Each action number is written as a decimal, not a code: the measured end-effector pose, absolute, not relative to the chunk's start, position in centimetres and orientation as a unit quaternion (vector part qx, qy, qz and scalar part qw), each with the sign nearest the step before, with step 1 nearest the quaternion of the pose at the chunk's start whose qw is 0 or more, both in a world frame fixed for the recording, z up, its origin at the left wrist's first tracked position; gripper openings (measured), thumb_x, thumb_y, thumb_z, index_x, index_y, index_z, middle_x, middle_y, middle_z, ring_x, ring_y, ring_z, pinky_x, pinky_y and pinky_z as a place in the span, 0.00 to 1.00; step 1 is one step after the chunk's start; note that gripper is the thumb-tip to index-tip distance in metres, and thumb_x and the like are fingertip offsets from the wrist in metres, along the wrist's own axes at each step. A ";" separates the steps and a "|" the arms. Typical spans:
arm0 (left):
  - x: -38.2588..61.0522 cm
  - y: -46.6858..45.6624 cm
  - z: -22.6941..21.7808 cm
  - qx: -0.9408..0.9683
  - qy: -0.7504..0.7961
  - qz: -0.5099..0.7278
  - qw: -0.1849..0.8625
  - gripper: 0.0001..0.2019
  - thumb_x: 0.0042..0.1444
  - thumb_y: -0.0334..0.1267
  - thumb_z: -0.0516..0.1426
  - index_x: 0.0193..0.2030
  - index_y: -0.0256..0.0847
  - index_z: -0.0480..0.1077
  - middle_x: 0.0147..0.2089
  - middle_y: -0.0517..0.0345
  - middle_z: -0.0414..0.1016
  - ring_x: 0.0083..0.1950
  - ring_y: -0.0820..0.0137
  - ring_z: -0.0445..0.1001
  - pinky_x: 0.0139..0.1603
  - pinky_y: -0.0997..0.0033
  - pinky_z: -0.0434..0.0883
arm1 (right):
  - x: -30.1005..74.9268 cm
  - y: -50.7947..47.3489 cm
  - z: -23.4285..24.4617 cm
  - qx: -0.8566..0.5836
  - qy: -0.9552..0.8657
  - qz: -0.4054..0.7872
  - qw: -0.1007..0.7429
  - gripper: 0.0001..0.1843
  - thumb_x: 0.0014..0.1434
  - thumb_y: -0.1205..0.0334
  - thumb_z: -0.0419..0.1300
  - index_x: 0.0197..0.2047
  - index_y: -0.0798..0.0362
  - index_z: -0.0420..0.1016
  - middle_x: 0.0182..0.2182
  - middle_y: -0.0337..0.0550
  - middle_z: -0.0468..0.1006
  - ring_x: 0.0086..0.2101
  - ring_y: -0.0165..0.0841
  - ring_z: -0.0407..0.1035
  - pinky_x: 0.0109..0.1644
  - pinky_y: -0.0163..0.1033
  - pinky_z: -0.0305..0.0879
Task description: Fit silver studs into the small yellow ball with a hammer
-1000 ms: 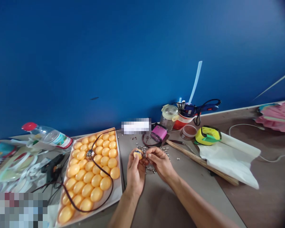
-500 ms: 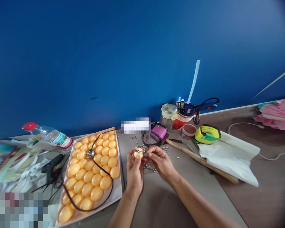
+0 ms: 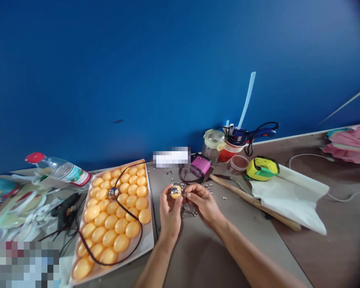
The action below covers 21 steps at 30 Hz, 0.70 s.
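Note:
Between the fingers and thumb of my left hand (image 3: 171,214) is an orange ball (image 3: 176,192) with shiny silver pieces on part of its surface. My right hand (image 3: 202,201) is beside it, thumb and fingertips pinched together close to the ball's right side; whatever they hold is too small to make out. Small silver beads (image 3: 189,211) lie scattered on the table under and around both hands. To the left, a shallow white-edged box (image 3: 150,239) holds rows of plain orange balls (image 3: 110,221), with a silver-covered ball (image 3: 113,193) lying among them.
A dark cord (image 3: 141,236) loops over the box. Left stand a red-capped bottle (image 3: 67,170) and a black glue gun (image 3: 66,210). Behind my hands are a purple case (image 3: 200,165), a lidded jar (image 3: 213,146) and a red cup (image 3: 229,152). Right lie yellow tape (image 3: 262,168), thin sticks (image 3: 255,202) and white sheeting (image 3: 294,200).
The ball has turned in my left hand, so its silver pieces now show on the upper left. My right fingers stay pinched beside it. The view has shifted slightly.

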State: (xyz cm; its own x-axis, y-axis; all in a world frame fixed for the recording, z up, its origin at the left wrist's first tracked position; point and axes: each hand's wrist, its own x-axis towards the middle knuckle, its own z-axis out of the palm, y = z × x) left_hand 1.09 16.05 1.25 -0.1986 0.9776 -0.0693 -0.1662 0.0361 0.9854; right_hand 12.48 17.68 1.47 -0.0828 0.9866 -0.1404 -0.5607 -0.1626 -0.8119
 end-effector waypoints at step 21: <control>1.6 16.3 2.1 0.284 0.435 0.631 0.577 0.14 0.49 0.41 0.61 0.40 0.41 0.64 0.35 0.59 0.71 0.32 0.74 0.70 0.33 0.75 0.68 | 12.1 17.4 1.0 -0.336 -0.308 0.683 0.571 0.09 0.47 0.59 0.65 0.28 0.53 0.71 0.23 0.35 0.70 0.25 0.26 0.62 0.30 0.33 0.57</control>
State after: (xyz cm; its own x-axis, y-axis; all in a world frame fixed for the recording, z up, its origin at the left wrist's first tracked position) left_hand 1.60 16.27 2.10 -0.1733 0.9743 -0.1436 -0.4807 0.0436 0.8758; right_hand 12.11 17.39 0.95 -0.1211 0.9868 -0.1074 -0.5731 -0.1578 -0.8042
